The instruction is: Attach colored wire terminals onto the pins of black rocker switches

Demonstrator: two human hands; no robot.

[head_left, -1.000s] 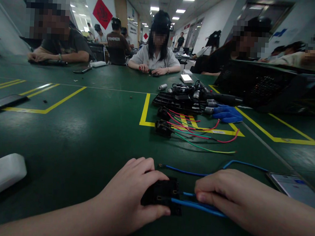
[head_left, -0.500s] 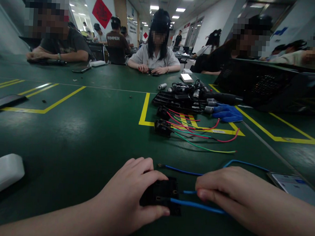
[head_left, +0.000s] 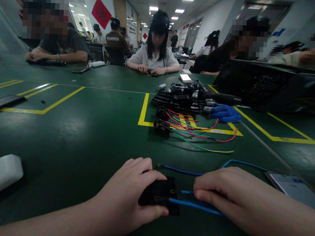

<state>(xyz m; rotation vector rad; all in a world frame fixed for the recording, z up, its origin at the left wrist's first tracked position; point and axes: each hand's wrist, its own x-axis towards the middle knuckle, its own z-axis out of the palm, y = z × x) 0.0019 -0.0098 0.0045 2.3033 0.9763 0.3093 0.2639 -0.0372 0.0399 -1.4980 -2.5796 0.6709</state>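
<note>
Thumb (head_left: 156, 213) along the near edge and fingers (head_left: 154, 175) over the far one, gripped the black plastic housing (head_left: 161, 189) in the left hand (head_left: 132, 187) and pinched a blue wire (head_left: 187, 192) just beside it in the right hand (head_left: 226, 188).

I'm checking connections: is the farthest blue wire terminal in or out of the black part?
Out: the terminal is exposed, with green tabletop visible between it and the black part.
</note>
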